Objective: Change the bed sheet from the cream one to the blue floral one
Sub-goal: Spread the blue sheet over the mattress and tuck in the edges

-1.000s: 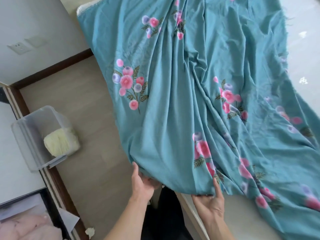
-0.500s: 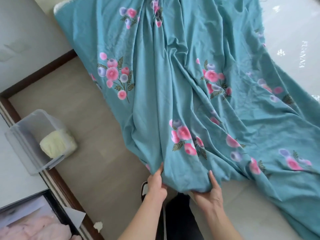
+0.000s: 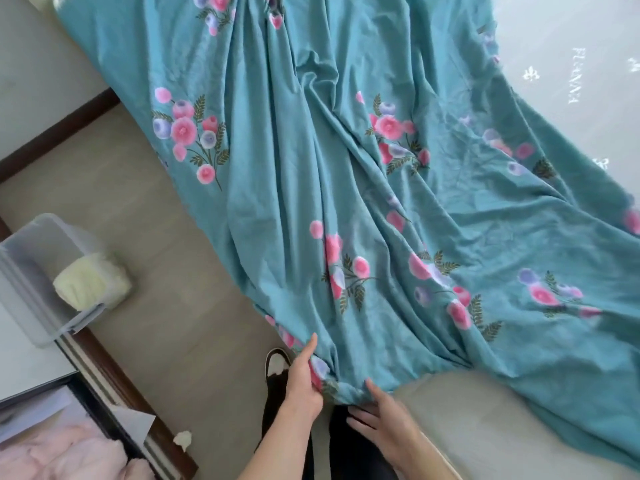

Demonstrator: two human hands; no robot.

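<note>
Blue floral sheet [image 3: 346,168] edge lower than before, pinched by left hand [image 3: 303,382]; right hand [image 3: 384,424] now loose-fingered beneath.

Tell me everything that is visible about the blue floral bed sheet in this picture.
The blue floral bed sheet is a thin teal woven cloth printed with pink and lilac flower sprays and dark leaves. It lies unspread and wrinkled, with long folds running toward its near end. It covers part of the pale mattress, and its left side hangs over the bed's edge. The left hand grips the bunched near edge; the right hand touches it with straight fingers.
</note>
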